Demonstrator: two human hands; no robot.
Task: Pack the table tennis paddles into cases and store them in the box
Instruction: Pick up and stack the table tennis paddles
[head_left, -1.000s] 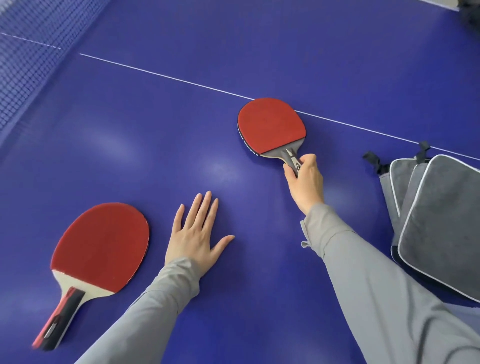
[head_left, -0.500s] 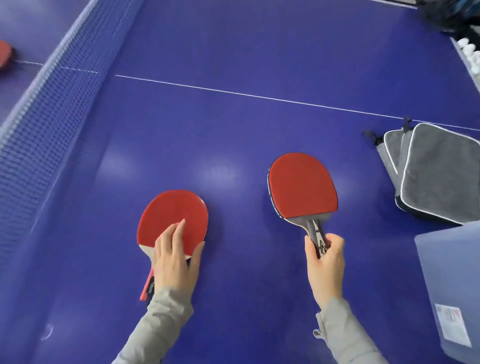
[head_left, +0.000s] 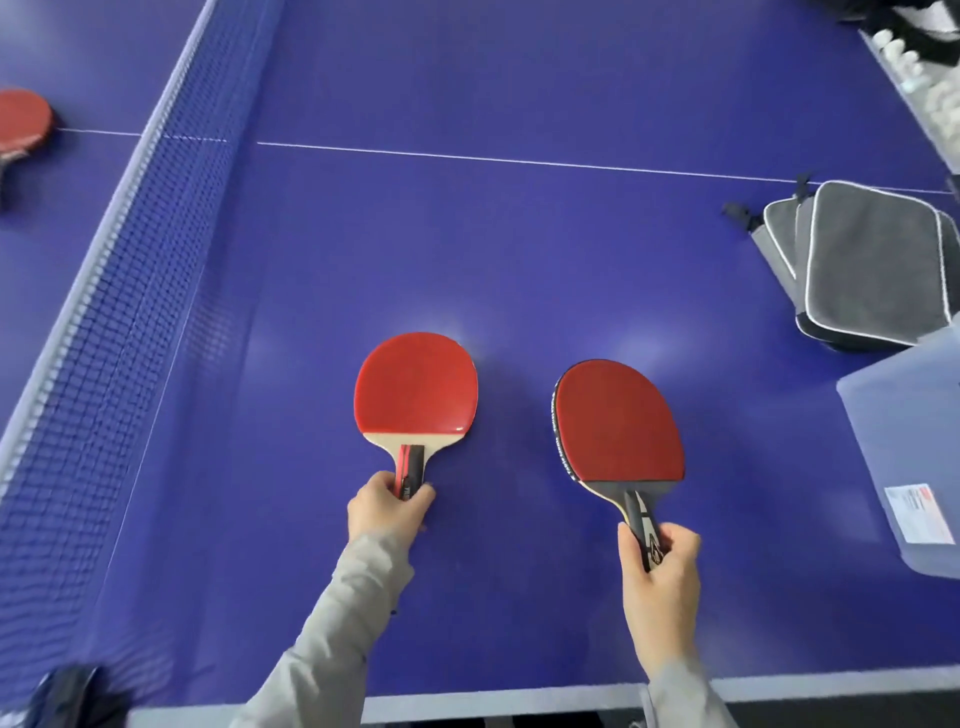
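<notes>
My left hand (head_left: 388, 508) grips the red-and-black handle of a red paddle with a pale wooden neck (head_left: 415, 383), which lies near the middle of the blue table. My right hand (head_left: 658, 558) holds the black handle of a second red paddle with a dark neck (head_left: 618, 418), tilted a little with its left edge showing. Grey zip cases with white piping (head_left: 872, 260) are stacked at the right. A translucent plastic box (head_left: 914, 415) stands at the right edge, just in front of the cases.
The net (head_left: 119, 270) runs diagonally along the left. Beyond it a third red paddle (head_left: 23, 122) lies on the far half. White balls (head_left: 904, 57) sit in a tray at the top right. The table's near edge (head_left: 519, 699) is just below my wrists.
My left hand went from lying flat on the table to the left paddle's blade, then to gripping its handle. My right hand drew the other paddle nearer. The view shifted, showing box and net.
</notes>
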